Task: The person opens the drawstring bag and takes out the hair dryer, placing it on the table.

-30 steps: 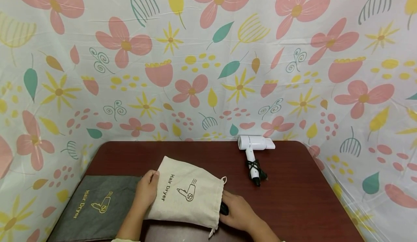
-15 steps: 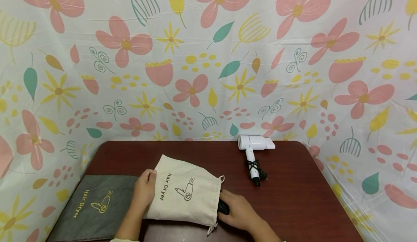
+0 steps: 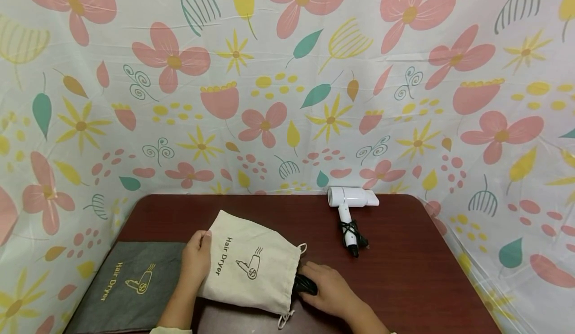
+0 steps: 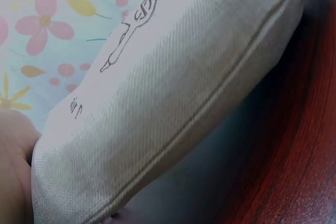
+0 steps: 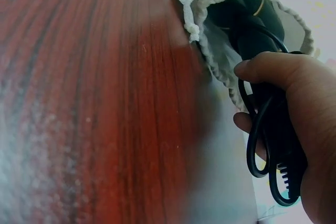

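A cream drawstring bag (image 3: 251,266) printed "Hair Dryer" lies tilted in the middle of the table. At its closed left end, my left hand (image 3: 196,259) grips the cloth, thumb on top. My right hand (image 3: 328,289), at the bag's mouth, holds the handle of a black hair dryer (image 5: 275,114) with its cord looped along it. The dryer's wider part sits inside the bag, mostly hidden; a gold-coloured line shows there in the right wrist view. The bag's white drawstring (image 5: 188,3) hangs loose beside the opening.
A white hair dryer (image 3: 352,197) with its black cord wound round the handle lies at the table's back right. A flat grey bag (image 3: 130,284), also printed "Hair Dryer", lies at left under my left forearm. Floral cloth (image 3: 287,99) surrounds the dark red table (image 3: 404,274).
The cream bag and my left hand have shifted left. My right hand stays almost in place, and more of the black hair dryer's handle and cord shows outside the bag's mouth.
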A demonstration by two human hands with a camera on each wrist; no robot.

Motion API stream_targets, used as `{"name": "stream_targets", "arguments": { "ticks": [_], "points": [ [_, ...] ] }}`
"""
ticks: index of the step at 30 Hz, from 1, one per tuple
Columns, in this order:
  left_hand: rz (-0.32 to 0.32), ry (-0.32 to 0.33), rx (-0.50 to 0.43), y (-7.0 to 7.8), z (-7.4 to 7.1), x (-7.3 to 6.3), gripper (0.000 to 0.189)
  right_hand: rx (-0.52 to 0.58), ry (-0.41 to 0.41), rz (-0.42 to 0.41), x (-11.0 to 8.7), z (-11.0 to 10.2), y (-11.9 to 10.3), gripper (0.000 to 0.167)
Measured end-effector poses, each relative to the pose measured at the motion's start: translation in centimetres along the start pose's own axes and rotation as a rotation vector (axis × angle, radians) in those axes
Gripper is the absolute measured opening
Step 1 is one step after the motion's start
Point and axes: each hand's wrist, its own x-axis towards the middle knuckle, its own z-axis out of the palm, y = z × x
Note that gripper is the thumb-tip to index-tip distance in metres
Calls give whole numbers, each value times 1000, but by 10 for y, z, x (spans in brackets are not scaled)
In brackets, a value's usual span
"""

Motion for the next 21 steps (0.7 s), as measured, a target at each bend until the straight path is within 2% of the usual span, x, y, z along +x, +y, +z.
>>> {"name": "stream_targets", "arguments": {
  "ticks": [9,21],
  "points": [
    [-7,41,-14,5,0,-1,36,-64,-14,-6,1,-2,1,45],
    [-20,71,-36,3,1,-1,35,-20,-32,-12,3,-6,0,37]
  ]
}}
